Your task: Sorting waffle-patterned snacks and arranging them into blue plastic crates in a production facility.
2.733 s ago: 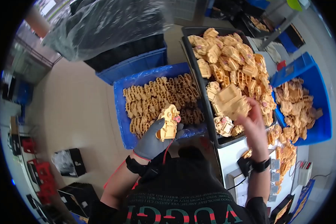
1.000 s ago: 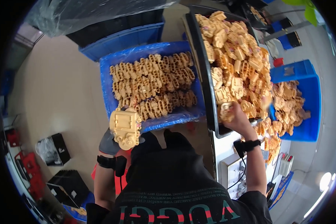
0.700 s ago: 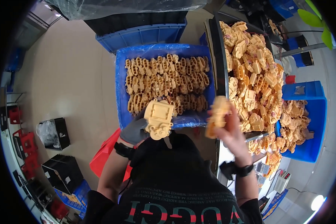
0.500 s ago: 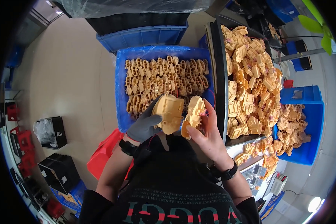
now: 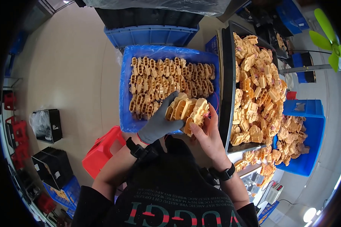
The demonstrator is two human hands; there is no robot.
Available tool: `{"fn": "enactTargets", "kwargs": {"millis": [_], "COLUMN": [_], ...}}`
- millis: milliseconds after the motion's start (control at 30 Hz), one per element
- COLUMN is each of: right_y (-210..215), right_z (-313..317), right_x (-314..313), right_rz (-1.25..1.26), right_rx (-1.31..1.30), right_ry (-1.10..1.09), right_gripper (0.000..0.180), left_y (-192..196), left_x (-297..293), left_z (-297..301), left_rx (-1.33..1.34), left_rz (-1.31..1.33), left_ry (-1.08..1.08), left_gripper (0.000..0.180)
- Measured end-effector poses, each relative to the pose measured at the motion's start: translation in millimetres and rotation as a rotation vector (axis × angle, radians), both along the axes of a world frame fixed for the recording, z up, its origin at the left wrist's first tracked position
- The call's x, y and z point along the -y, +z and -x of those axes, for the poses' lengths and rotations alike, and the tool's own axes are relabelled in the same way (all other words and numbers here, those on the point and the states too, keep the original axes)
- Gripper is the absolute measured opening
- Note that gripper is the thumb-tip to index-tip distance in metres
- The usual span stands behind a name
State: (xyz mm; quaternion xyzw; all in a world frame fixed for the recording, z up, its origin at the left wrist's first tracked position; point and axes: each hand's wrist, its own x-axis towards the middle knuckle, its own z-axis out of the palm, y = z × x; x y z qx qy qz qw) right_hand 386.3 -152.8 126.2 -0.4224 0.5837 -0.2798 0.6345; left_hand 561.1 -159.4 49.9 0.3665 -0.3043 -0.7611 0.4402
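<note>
Here the gloved left hand (image 5: 158, 123) and bare right hand (image 5: 207, 136) — fingers curled — jointly clasp tan plastic parts (image 5: 186, 110); wrists bent inward.

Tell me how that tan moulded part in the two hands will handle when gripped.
The tan moulded part probably stays stiff: it keeps its ribbed shape between the gloved left hand and bare right hand. Likely light, as its body is open cells. Ribs should give grip, so slipping seems unlikely.
</note>
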Motion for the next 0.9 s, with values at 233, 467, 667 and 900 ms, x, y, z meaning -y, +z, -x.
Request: {"fn": "enactTargets", "kwargs": {"millis": [233,467,667,900], "right_y": [-17.4,-102.5,-196.2,-240.2], "right_z": [9.3,44.8,85.8,110.7], "right_x": [1.1,-3.3,-10.4,8.4], "right_rz": [-0.045,-0.178,-0.267,-0.224], "right_rx": [0.081,0.061,-0.248,-0.384], "right_ry": [-0.028,-0.212,-0.525,-0.610], "right_gripper": [0.088,0.077,0.076,0.073], "left_y": [-10.9,-59.5,-113.6,-167.5], "left_x": [-2.7,-3.8,3.8,-8.1], "left_z": [5.1,52.4,115.3,164.6], "left_rx": [0.012,0.231,0.308,0.476], "left_rz": [0.052,-0.230,-0.300,-0.325], "left_ry": [0.024,-0.028,-0.232,-0.257], "left_gripper": [0.088,0.086,0.082,0.080]}}
